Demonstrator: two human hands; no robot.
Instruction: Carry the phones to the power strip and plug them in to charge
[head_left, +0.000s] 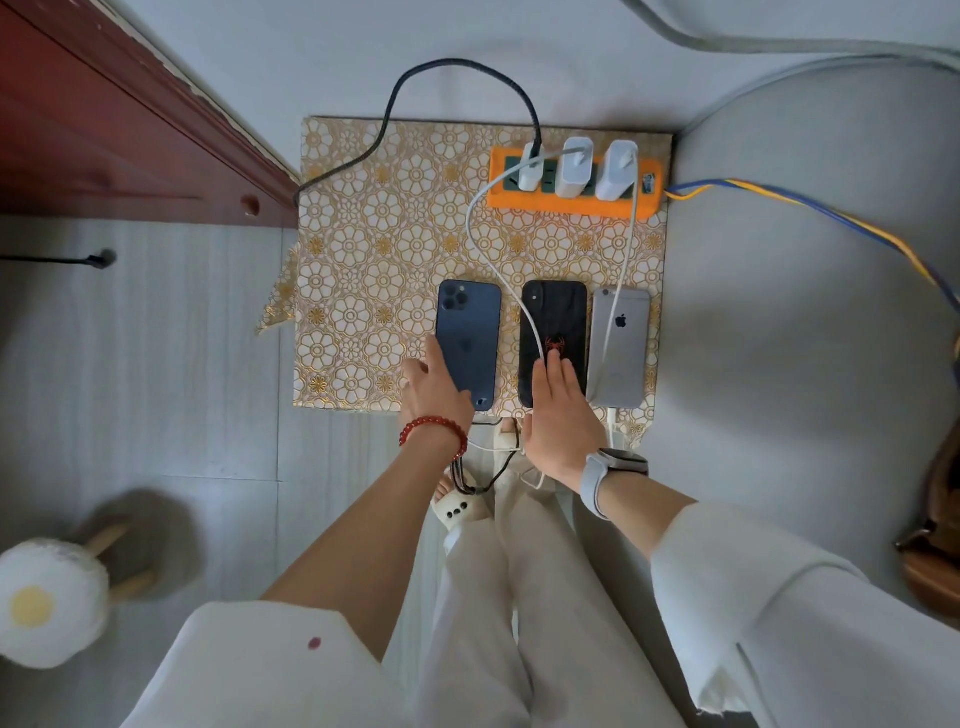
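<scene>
Head view: looking straight down at a small table (363, 249) covered with a gold-and-white flower-patterned cloth, set against a pale wall.
Room: pale grey floor (156, 364) on the left, dark red wooden furniture (104, 130) at upper left, a fluffy white cushion with a yellow centre (41, 603) at lower left.
Power strip: the orange power strip (574, 182) lies along the table's far right edge, with three white chargers (574, 166) plugged in side by side; a black cord (441, 73) loops off its left end, and blue and yellow wires (779, 202) run off to the right.
Phones: three lie face down in a row near the table's front edge. The blue phone (467, 332) is on the left, the black phone with a red spider mark (553, 322) in the middle, the silver phone (618, 343) just beside it on the right.
Cables: a white cable (480, 249) curves from the chargers across the black phone; another white cable (626, 249) runs down over the silver phone.
Left hand: the left hand (434, 387), red bead bracelet at the wrist, has its fingers extended, touching the lower left edge of the blue phone; it grips nothing.
Right hand: the right hand (558, 410), a watch on the wrist, lies flat with straight fingers on the lower part of the black phone, fingertips near the spider mark.
</scene>
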